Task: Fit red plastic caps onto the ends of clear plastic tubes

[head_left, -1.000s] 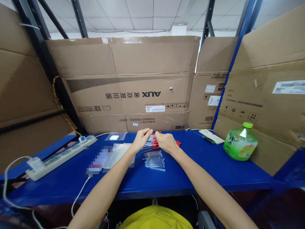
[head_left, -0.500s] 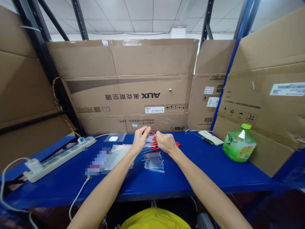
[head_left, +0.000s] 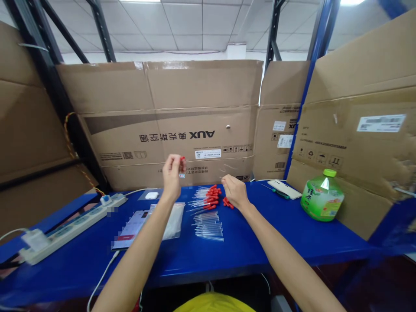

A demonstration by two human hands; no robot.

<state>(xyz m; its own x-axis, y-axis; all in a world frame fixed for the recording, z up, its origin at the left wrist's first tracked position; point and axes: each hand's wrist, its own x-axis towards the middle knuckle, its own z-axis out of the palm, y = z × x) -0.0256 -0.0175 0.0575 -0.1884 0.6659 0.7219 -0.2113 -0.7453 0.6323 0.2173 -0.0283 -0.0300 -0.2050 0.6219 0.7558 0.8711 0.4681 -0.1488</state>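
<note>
My left hand point(head_left: 172, 177) is raised above the back of the table, fingers pinched on a small red cap point(head_left: 182, 159). Lower and to the right, my right hand point(head_left: 234, 190) is closed in a pinch; a thin, pale tip shows at its fingers, too small to name. Between and below the hands lies a bunch of thin clear sticks with red caps point(head_left: 212, 200). Several loose red caps point(head_left: 228, 203) lie just left of my right hand. Closer to me is a pile of clear thin sticks without red ends point(head_left: 208, 226).
Left of the sticks are clear plastic bags point(head_left: 175, 221), a phone point(head_left: 131, 232) with a cable, and a white power strip point(head_left: 74, 227). On the right stand a green bottle point(head_left: 322, 197) and a screwdriver point(head_left: 281, 194) beside a white flat piece point(head_left: 286, 189). Cardboard point(head_left: 182, 91) walls the back.
My hands have moved apart: the left went up and left with the red cap, the right slightly right and down. The view has shifted, and the red-capped sticks and loose caps now show uncovered.
</note>
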